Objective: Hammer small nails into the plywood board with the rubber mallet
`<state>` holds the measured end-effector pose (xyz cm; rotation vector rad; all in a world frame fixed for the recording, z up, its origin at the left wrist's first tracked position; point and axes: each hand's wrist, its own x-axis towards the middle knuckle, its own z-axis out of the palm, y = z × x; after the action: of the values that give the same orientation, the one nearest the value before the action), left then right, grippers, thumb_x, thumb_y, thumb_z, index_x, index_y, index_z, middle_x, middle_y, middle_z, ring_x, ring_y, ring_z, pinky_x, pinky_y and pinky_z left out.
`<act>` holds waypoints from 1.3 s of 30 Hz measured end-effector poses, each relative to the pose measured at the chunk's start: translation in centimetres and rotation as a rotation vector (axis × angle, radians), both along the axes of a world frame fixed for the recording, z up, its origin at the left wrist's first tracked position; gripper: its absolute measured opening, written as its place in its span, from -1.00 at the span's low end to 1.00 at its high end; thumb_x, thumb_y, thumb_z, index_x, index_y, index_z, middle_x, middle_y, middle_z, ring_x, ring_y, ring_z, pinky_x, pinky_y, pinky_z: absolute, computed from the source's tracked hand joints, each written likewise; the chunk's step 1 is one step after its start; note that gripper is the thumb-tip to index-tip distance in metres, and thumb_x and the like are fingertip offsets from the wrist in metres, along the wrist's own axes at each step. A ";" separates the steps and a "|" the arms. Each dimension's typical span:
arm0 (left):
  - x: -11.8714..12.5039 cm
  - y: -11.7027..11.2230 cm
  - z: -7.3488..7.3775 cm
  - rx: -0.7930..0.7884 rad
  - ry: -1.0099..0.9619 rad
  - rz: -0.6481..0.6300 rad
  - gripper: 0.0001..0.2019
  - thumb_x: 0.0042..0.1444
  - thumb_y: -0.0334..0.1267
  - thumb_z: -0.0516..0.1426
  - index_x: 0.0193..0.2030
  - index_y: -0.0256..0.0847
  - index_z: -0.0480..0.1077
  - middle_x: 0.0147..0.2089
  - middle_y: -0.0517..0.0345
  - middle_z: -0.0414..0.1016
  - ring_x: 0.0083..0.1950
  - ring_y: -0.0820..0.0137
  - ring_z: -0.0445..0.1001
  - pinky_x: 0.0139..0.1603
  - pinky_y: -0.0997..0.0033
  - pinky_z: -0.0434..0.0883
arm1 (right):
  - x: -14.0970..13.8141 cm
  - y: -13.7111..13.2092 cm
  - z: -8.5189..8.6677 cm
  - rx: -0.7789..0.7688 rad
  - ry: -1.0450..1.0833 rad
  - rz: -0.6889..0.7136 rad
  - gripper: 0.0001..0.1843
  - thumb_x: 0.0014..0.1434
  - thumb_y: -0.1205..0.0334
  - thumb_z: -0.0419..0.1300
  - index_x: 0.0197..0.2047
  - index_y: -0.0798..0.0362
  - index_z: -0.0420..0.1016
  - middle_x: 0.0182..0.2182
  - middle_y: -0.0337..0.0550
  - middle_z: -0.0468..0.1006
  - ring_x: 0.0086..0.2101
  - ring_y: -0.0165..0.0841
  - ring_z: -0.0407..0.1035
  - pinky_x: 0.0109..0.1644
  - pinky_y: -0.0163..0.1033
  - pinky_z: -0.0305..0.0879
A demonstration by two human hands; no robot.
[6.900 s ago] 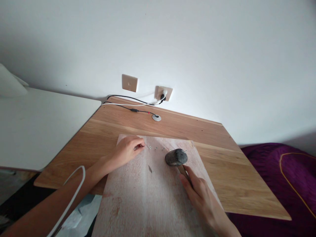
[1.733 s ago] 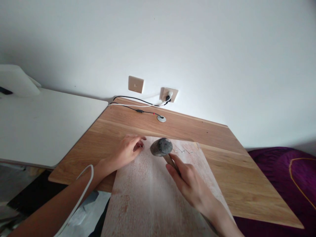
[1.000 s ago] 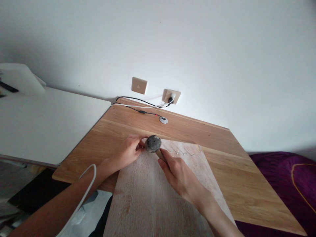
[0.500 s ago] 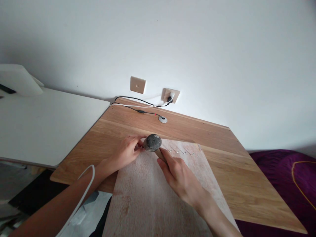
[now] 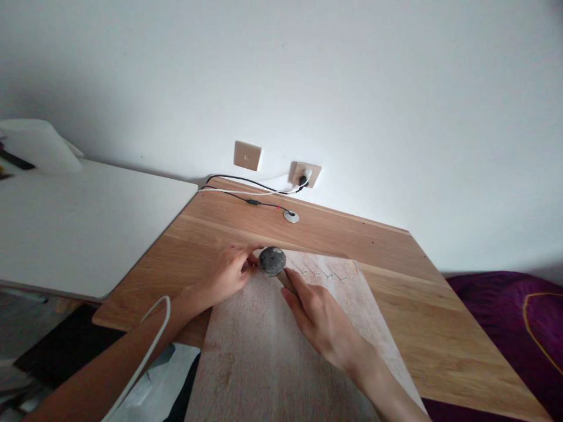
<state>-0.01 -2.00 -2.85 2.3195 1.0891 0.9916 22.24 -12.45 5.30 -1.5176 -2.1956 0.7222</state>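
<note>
My right hand [image 5: 323, 313] is wrapped round the wooden handle of a hammer [image 5: 272, 261]. The hammer's round, dark grey, worn face points up toward me over the far left part of a pale, reddish-stained wooden board [image 5: 246, 357]. Close against the left side of the hammer head, my left hand [image 5: 231, 269] has its thumb and fingers pinched together at the board's far left corner. What they hold is too small and partly hidden to make out. Several thin nails [image 5: 329, 275] stand in a row along the board's far edge, right of the hammer head.
Beneath the board is a wooden desk [image 5: 440, 328], with black and white cables [image 5: 253, 202] and a cable grommet [image 5: 291, 217] near the wall. A wall socket [image 5: 307, 174] holds plugs. A white table [image 5: 109, 217] adjoins at left; purple fabric [image 5: 497, 310] lies at right. A white cord [image 5: 152, 351] crosses my left forearm.
The hammer head has dropped slightly and tilted a little, near the pinched left fingers. The whole view has shifted slightly downward; the left hand keeps its pinch.
</note>
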 end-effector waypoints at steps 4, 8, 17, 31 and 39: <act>0.0 0.0 0.2 -0.004 0.020 -0.010 -0.51 0.12 -0.55 0.21 0.18 -0.10 0.49 -0.07 0.11 0.68 -0.01 0.22 0.61 0.12 0.19 0.49 | 0.0 0.1 0.0 -0.003 -0.014 -0.004 -0.64 0.53 0.17 -0.07 0.26 0.07 0.33 -0.31 -0.09 0.65 -0.35 -0.25 0.53 -0.28 -0.22 0.25; 0.0 0.1 0.1 -0.001 0.018 -0.011 -0.49 0.12 -0.54 0.21 0.20 -0.10 0.48 -0.06 0.10 0.68 0.00 0.20 0.61 0.13 0.16 0.49 | -0.1 0.0 0.0 -0.004 -0.003 -0.005 -0.65 0.53 0.16 -0.06 0.26 0.05 0.33 -0.30 -0.11 0.64 -0.33 -0.26 0.53 -0.27 -0.22 0.25; 0.1 -0.2 0.1 0.020 -0.014 -0.031 -0.53 0.14 -0.52 0.20 0.19 -0.13 0.45 -0.13 0.11 0.67 -0.04 0.23 0.61 0.10 0.19 0.46 | 0.6 -0.4 0.2 -0.007 -0.006 -0.035 -0.60 0.52 0.12 -0.06 0.28 0.07 0.34 -0.30 -0.09 0.65 -0.33 -0.24 0.55 -0.27 -0.22 0.32; -1.4 1.1 0.6 -0.005 -0.121 0.038 -0.74 0.32 -0.10 0.16 0.05 -0.15 0.49 -0.20 0.12 0.64 -0.14 0.30 0.60 0.04 0.26 0.49 | 9.0 -9.5 -4.1 -0.120 0.065 -0.509 -0.37 0.45 -0.22 -0.08 0.26 0.01 0.50 -0.11 0.04 0.74 -0.04 -0.05 0.62 -0.02 -0.14 0.51; -2.6 2.8 1.1 -0.166 -0.117 0.269 -0.62 0.22 0.12 0.15 -0.16 -0.15 0.55 -0.33 0.13 0.65 -0.32 0.29 0.59 -0.29 0.39 0.49 | 9.0 -10.0 -5.3 -0.156 0.004 -0.505 -0.33 0.50 -0.13 -0.21 0.39 0.06 0.38 -0.14 0.07 0.73 -0.14 -0.08 0.64 -0.05 -0.12 0.53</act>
<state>-2.59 0.82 -1.76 1.9938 1.4032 1.0729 31.20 -22.41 -0.02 -2.0327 -1.6683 0.7304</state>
